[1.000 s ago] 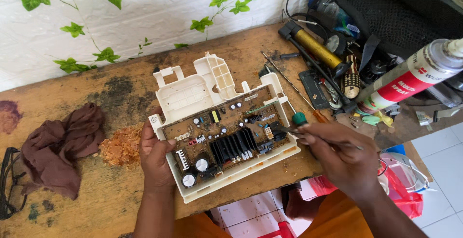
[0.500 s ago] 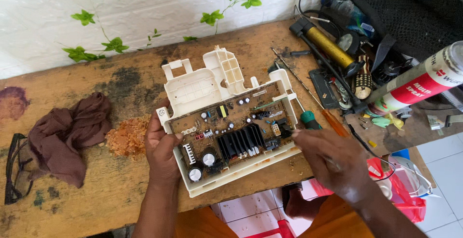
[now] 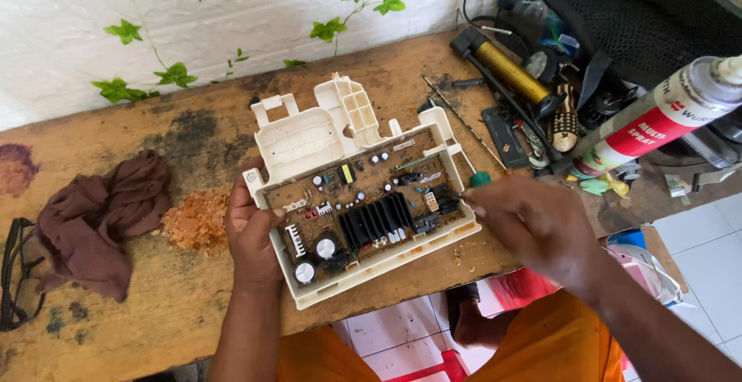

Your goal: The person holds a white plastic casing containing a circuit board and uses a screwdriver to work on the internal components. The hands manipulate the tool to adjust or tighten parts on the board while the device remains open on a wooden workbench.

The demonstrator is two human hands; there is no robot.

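Shifted slightly since half a second ago, the right hand [image 3: 533,223] grips a green-handled screwdriver [image 3: 473,183], tip at the circuit board [image 3: 363,204] lying to its left. Left hand [image 3: 251,235] clasps the white tray's [image 3: 309,138] near-left edge on the wooden bench [image 3: 154,127].

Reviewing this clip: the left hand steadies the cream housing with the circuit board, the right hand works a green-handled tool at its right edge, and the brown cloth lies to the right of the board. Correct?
Not quite. In the head view the brown cloth lies to the left of the circuit board, not the right. The rest holds: the left hand steadies the cream housing, and the right hand works the green-handled tool at its right edge.
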